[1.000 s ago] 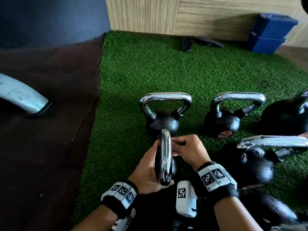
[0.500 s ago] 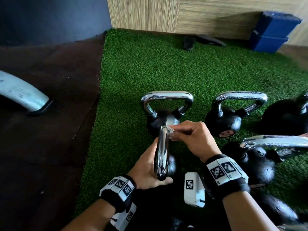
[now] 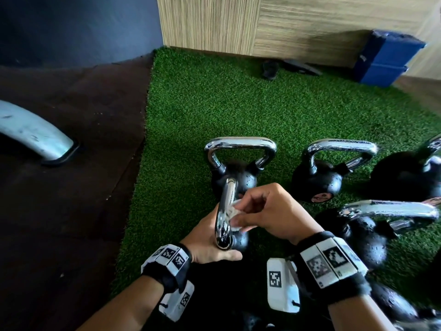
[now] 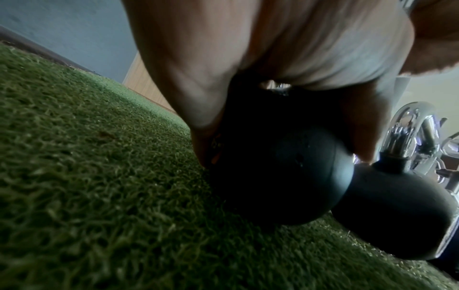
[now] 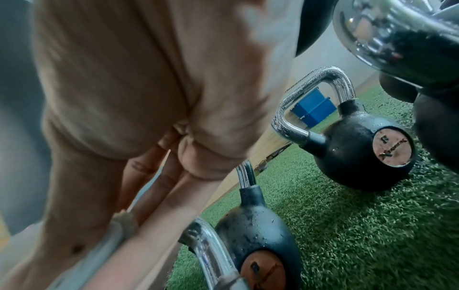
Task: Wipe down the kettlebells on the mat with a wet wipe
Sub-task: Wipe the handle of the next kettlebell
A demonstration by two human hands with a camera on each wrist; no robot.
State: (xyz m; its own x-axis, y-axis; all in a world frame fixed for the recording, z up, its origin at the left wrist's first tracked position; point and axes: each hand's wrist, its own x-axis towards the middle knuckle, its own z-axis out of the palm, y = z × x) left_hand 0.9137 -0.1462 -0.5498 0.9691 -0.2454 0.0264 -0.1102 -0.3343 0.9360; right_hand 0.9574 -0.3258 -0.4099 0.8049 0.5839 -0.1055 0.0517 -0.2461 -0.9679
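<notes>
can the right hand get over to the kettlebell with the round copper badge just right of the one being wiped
Probably yes. The right hand pinches the wet wipe against the chrome handle of the kettlebell held by the left hand. The badged kettlebell stands just beyond it on the green turf, with only open turf between.

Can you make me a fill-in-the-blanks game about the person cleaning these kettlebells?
1. The right hand pinches a white ____ against a shiny handle.
2. The left hand holds the small kettlebell from its ____ side.
3. The kettlebells sit on a ____ mat.
4. By the far wall there are two stacked ____ blocks.

Missing words: wipe; left; green; blue
</notes>
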